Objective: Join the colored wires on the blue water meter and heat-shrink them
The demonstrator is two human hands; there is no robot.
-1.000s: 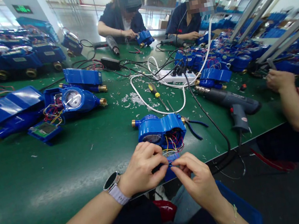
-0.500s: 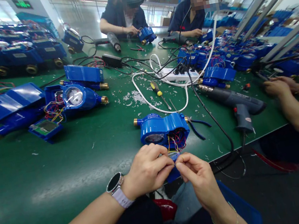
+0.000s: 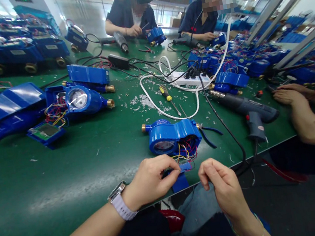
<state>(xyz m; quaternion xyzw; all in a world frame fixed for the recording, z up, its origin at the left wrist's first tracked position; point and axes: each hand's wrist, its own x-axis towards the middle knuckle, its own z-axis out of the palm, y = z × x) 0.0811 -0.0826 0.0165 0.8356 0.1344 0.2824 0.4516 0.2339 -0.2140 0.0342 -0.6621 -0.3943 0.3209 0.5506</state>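
A blue water meter housing lies on the green table near its front edge, with coloured wires spilling out toward me. My left hand, with a watch on its wrist, pinches the wires and a small blue part at the table edge. My right hand is a short way to the right of the wires, its fingers curled and pinched together; what they hold, if anything, is too small to see.
Blue-handled pliers lie right of the meter, a heat gun and its cable beyond. A screwdriver, a white power strip and opened meters lie farther back. A co-worker's arm rests at the right; two people work opposite.
My right hand has drawn away from the left, moving right and down off the wires. The left hand keeps its pinch at the table edge.
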